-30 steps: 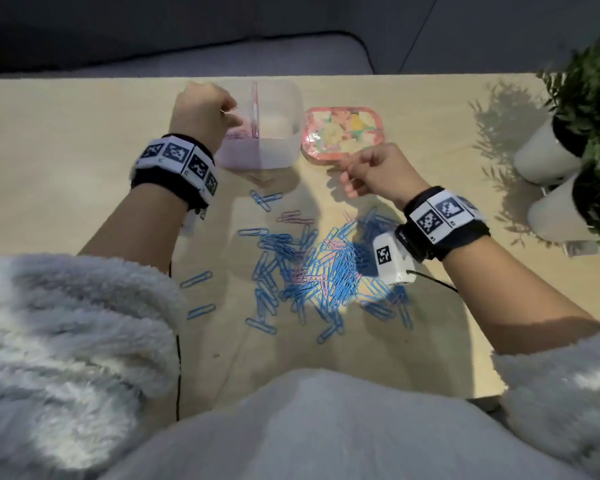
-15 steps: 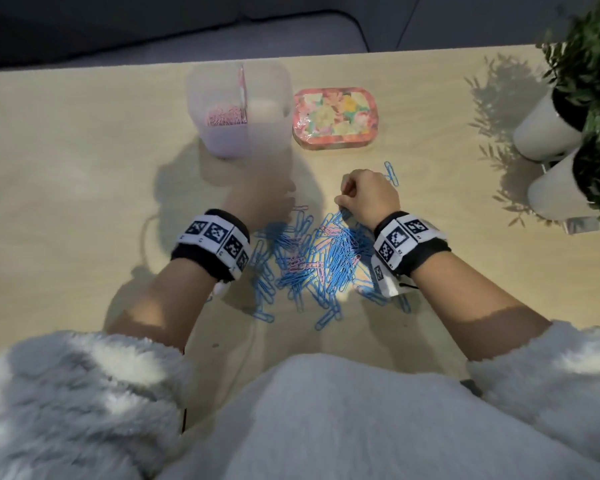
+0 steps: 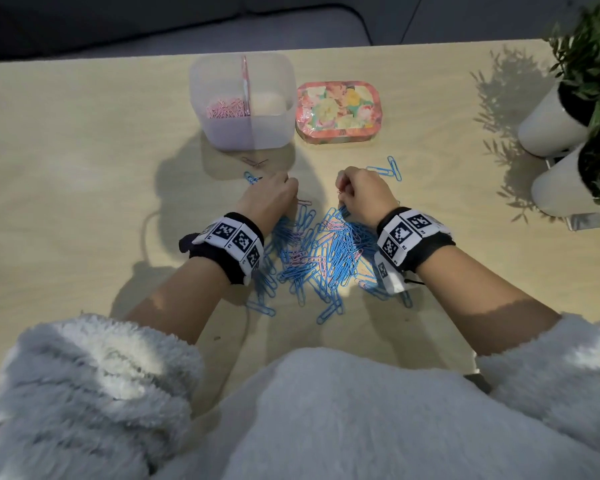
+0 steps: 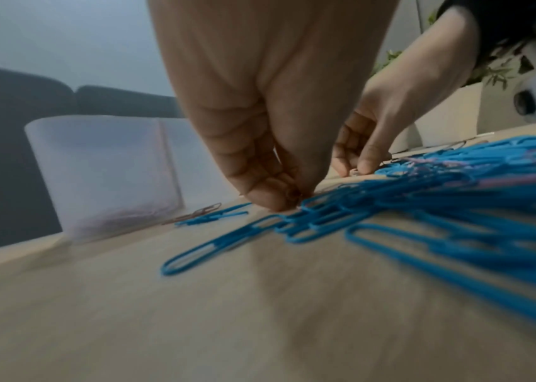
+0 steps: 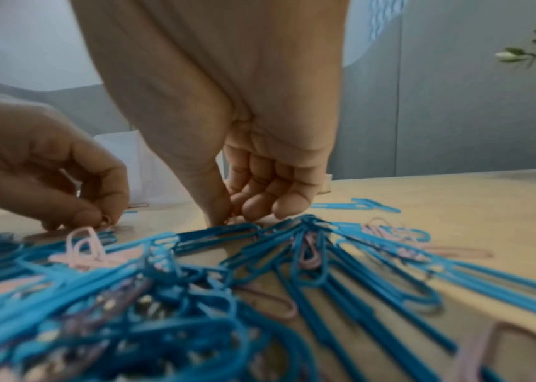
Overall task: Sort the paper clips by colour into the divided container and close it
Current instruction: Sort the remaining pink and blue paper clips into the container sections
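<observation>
A pile of blue and pink paper clips lies on the wooden table between my wrists. Behind it stands the translucent divided container; pink clips fill its left compartment, and the right one looks bare. My left hand is at the pile's far edge, its fingertips pinching a small pink clip against the table. My right hand is beside it, thumb and forefinger pinching a pink clip, the other fingers curled.
The floral lid lies to the right of the container. Loose blue clips lie beyond my right hand, and a few clips lie in the container's shadow. Two white plant pots stand at the table's right edge.
My left hand came back from the container's left compartment to the far edge of the pile. My right hand dropped from near the lid to the pile and pinches there.
</observation>
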The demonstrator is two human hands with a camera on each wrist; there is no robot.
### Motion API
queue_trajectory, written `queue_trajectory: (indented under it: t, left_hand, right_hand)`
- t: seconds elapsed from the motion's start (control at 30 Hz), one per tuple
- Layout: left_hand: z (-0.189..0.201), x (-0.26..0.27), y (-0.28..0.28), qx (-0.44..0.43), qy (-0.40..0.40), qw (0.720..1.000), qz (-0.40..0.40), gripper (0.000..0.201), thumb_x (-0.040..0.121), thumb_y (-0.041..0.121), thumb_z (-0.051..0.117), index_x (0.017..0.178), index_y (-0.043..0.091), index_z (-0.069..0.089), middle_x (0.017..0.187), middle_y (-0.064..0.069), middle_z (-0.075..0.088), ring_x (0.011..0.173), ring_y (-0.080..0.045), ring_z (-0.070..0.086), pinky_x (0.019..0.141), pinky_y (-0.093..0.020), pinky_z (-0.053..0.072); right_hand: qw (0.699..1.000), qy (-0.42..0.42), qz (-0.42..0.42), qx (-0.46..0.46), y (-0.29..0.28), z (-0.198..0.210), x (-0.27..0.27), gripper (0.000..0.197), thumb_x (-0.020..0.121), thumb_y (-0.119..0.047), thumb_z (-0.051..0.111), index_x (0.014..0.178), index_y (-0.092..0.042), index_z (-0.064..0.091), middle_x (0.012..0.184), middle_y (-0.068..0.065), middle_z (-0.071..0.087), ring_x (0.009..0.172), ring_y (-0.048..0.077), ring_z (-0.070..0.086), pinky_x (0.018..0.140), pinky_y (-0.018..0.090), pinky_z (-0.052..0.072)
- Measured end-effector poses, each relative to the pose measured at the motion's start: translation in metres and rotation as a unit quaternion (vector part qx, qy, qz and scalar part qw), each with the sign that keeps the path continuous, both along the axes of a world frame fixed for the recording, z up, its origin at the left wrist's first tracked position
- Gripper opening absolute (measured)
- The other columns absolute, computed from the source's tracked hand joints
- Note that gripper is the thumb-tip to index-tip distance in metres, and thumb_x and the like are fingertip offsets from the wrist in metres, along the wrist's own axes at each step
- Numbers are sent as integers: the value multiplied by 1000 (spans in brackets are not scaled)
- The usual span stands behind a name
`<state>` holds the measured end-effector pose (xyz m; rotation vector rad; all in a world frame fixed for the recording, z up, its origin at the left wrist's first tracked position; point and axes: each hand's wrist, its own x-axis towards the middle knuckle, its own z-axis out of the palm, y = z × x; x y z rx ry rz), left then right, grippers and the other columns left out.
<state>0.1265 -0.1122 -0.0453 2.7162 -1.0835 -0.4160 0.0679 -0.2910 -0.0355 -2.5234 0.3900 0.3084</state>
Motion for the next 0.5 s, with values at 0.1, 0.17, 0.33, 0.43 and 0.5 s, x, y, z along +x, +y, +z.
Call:
queue_trajectory:
  t: [0.1, 0.17, 0.33, 0.43, 0.5]
  left_hand:
    - [8, 5, 10, -123, 78, 987, 64, 16, 86, 5, 53, 99, -1, 60, 105, -21, 61, 96, -34, 57, 82, -40, 44]
    - [14, 11, 20, -213, 128, 957, 153, 17, 88, 6, 53, 103, 0, 60, 104, -17, 63, 96, -27, 58, 84, -31, 43]
    - [25, 31, 32, -307, 370, 791, 378, 18, 92, 1, 38, 93, 6, 55, 72, -4, 51, 46, -1, 56, 45, -10, 47]
    - [30, 45, 34, -354, 419, 687, 477, 28, 92, 2, 28, 70, 8, 46, 64, -4, 38, 45, -12, 42, 32, -16, 35]
    - [25, 51, 36, -302, 357, 745, 475, 31, 92, 13, 30, 64, 13, 44, 62, -2, 39, 50, -13, 36, 43, -20, 32]
  right_hand:
    - [997, -41, -14, 57, 2, 6, 0, 17, 82, 0, 46, 77, -13, 54, 78, 9, 65, 70, 21, 56, 68, 23, 45]
    - [991, -69, -32, 114, 9, 11, 2, 13, 85, 0, 43, 80, -11, 50, 81, 11, 62, 61, 11, 53, 55, 11, 39]
    - [990, -22, -3, 140, 35, 10, 16, 15, 86, -5, 46, 95, -4, 58, 85, 11, 59, 74, 19, 55, 66, 26, 43]
    - [995, 12, 71, 72, 44, 6, 22, 11, 81, -14, 64, 85, -4, 63, 83, 5, 59, 78, 18, 52, 69, 28, 40]
    - [994, 34, 87, 56, 46, 3, 25, 8, 79, -13, 67, 79, -7, 62, 84, 7, 62, 79, 21, 56, 70, 28, 41]
